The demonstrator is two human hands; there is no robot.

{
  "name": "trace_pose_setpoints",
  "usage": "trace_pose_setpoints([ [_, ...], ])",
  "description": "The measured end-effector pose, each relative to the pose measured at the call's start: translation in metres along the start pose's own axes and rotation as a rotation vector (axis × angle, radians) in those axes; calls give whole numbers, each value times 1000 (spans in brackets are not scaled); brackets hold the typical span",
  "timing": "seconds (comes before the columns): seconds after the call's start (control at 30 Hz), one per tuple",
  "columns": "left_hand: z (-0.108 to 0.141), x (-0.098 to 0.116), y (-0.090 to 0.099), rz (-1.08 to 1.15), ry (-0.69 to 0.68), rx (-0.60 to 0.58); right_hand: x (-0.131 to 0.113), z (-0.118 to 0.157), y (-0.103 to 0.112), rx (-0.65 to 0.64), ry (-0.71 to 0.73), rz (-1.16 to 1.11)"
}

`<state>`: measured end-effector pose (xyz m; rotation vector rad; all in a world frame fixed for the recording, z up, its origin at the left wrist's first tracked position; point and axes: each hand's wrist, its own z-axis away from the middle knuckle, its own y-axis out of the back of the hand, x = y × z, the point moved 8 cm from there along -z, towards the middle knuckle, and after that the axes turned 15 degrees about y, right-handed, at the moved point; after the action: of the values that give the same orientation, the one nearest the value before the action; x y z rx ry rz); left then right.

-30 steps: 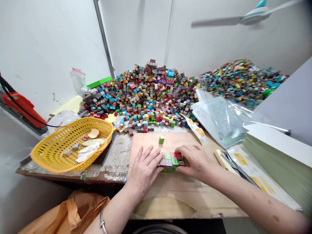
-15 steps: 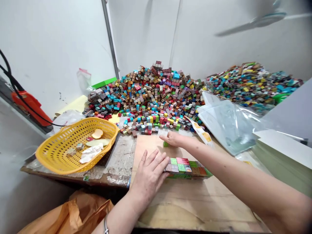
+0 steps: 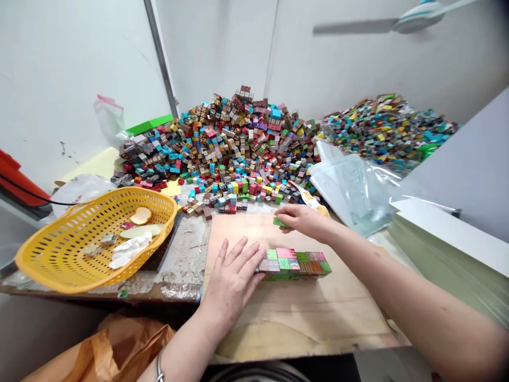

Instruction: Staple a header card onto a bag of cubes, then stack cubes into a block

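Observation:
A row of small patterned cubes (image 3: 294, 262), green, pink, grey and brown on top, sits on the wooden board. My left hand (image 3: 236, 276) lies against its left end, fingers stretched out and close together, hiding that end. Beyond the row, my right hand (image 3: 300, 218) is closed with its fingertips on a small green block (image 3: 280, 223), low over the far part of the board. The fingers cover the block's right side.
A large heap of small coloured cubes (image 3: 238, 143) rises behind the board (image 3: 234, 225). At left stands a yellow basket (image 3: 63, 233) with scraps and a few cubes. Clear plastic bags (image 3: 352, 185) lie at right, and a fan (image 3: 417, 18) hangs above.
My right hand has moved from pointing fingers over the green block to a grip on it, slightly to the right. The camera view has turned a little right; my left hand stays by the row.

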<state>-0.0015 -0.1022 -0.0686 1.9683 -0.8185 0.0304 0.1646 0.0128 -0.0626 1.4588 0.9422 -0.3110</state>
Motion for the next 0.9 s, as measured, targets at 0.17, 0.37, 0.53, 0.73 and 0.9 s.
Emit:
trace_pose_setpoints([
  [0.17, 1, 2, -1, -25, -15, 5, -8, 63, 24, 105, 72, 210],
  [0.37, 2, 4, -2, -93, -47, 21, -36, 98, 9, 266, 238, 453],
  [0.53, 2, 5, -4, -133, -71, 25, -42, 119, -4, 291, 247, 336],
  [0.73, 3, 3, -5, -133, -87, 20, -25, 134, -4, 213, 274, 285],
  [0.9, 3, 3, -5, -129, -90, 6, -10, 123, -9, 152, 147, 314],
])
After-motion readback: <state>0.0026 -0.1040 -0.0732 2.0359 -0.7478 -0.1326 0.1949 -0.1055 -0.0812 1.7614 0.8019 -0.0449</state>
